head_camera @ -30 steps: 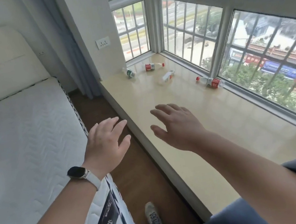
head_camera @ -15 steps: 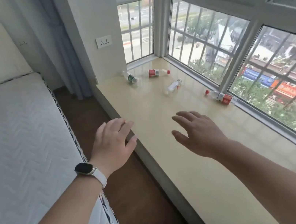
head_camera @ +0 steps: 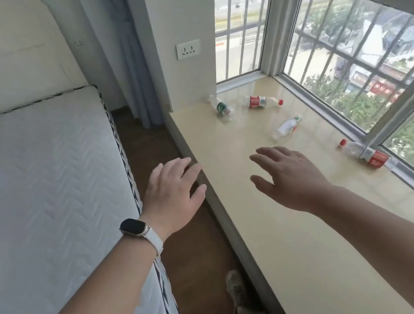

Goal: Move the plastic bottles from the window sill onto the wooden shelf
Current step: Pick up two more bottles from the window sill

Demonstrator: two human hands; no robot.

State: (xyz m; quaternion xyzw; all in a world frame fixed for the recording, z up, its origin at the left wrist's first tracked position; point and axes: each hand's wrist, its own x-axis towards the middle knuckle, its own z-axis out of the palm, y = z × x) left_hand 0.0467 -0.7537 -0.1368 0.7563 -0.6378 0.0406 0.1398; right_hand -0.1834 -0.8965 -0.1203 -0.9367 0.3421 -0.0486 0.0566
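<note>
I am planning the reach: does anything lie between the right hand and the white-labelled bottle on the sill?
Nothing visible does. Only bare window sill separates the right hand from the white-labelled bottle.

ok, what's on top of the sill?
Four bottles lying down on the sill: green bottle, far red bottle, white bottle, near red bottle. The right arm hides a strip of sill.
</note>
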